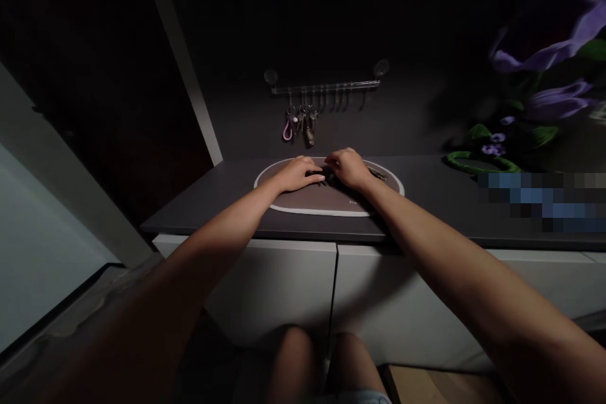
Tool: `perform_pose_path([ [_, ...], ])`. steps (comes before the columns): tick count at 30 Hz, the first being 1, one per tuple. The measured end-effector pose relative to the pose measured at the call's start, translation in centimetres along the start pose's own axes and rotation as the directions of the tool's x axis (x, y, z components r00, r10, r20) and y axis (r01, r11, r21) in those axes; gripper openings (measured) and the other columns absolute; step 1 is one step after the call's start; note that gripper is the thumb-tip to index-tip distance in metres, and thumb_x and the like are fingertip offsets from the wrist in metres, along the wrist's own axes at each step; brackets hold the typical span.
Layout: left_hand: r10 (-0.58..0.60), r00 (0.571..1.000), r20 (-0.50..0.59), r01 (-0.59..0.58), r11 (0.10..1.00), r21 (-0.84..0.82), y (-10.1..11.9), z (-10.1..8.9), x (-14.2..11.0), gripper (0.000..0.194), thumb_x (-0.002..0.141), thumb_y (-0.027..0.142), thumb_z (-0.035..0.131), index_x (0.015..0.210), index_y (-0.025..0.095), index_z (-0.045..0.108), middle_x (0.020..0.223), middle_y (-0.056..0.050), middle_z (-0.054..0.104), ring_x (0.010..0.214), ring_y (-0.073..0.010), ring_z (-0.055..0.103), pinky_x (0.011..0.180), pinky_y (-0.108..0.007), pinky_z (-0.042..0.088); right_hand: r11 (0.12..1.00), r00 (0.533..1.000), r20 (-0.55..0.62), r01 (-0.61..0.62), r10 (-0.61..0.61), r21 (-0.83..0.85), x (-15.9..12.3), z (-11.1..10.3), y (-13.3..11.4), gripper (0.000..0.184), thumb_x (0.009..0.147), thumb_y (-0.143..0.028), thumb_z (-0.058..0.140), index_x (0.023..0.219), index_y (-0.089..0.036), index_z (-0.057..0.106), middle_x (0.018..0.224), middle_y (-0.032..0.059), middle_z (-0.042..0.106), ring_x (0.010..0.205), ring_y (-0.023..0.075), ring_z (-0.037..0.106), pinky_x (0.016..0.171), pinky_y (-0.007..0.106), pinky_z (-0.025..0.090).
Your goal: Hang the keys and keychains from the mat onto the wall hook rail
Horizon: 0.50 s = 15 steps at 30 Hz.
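My left hand [297,174] rests low over an oval mauve mat [303,202] with a white rim. Its thumb and fingers close around part of a small dark thing [326,174], too dim to name. From the other side my right hand [349,168] reaches the same dark thing with curled fingers, and its fingertips are mostly hidden. Just right of that hand, a greyish, textured small item [377,173] lies on the mat, partly covered by the wrist.
Behind the mat, a clear hook rail [326,86] on the dark wall carries several keys [303,118] and a pink loop [287,130]. Purple flowers [558,101] and a green ring [473,164] stand right on the dark counter [213,202]. White cabinet doors [284,284] are below.
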<state>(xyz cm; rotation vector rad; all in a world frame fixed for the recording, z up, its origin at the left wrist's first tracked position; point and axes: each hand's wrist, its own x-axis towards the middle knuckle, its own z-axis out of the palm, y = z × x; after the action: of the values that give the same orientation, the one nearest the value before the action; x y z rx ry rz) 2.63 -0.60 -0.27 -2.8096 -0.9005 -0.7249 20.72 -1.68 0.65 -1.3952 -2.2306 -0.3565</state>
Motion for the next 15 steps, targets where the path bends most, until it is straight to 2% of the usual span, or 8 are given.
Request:
perform_pose_path([
  [4,-0.029,0.999,0.031,0.029,0.999,-0.018,0.09,-0.12,-0.24,0.044,0.076,0.052,0.050,0.102,0.022,0.065,0.095,-0.006,0.062,0.090,-0.0176,0.054,0.083,-0.029,0.040,1.000,1.000,0.010,-0.003,0.003,0.004,0.20,0.23,0.12,0.026,0.082,-0.018,0.045,0.097,-0.016,0.066,0.097,0.0083,0.067,0.091,0.0173,0.057,0.084,0.026,0.036],
  [9,-0.027,0.999,0.044,0.029,0.998,-0.048,0.04,-0.13,-0.21,0.038,0.081,0.044,0.045,0.105,0.021,0.064,0.092,-0.005,0.063,0.087,-0.0168,0.055,0.081,-0.028,0.040,1.000,1.000,0.011,-0.014,0.014,0.021,0.35,0.50,0.26,0.026,0.081,-0.017,0.045,0.097,-0.016,0.067,0.097,0.0091,0.067,0.094,0.0184,0.056,0.085,0.027,0.036],
  [15,-0.110,0.994,-0.009,0.110,0.993,-0.044,-0.18,0.10,-0.02,0.038,0.087,0.033,0.034,0.076,0.017,0.066,0.076,-0.004,0.064,0.076,-0.0152,0.055,0.074,-0.026,0.039,0.998,1.000,-0.004,-0.021,0.021,0.052,0.43,0.75,0.36,0.025,0.080,-0.016,0.047,0.095,-0.017,0.068,0.095,0.0083,0.068,0.092,0.0188,0.057,0.085,0.027,0.037],
])
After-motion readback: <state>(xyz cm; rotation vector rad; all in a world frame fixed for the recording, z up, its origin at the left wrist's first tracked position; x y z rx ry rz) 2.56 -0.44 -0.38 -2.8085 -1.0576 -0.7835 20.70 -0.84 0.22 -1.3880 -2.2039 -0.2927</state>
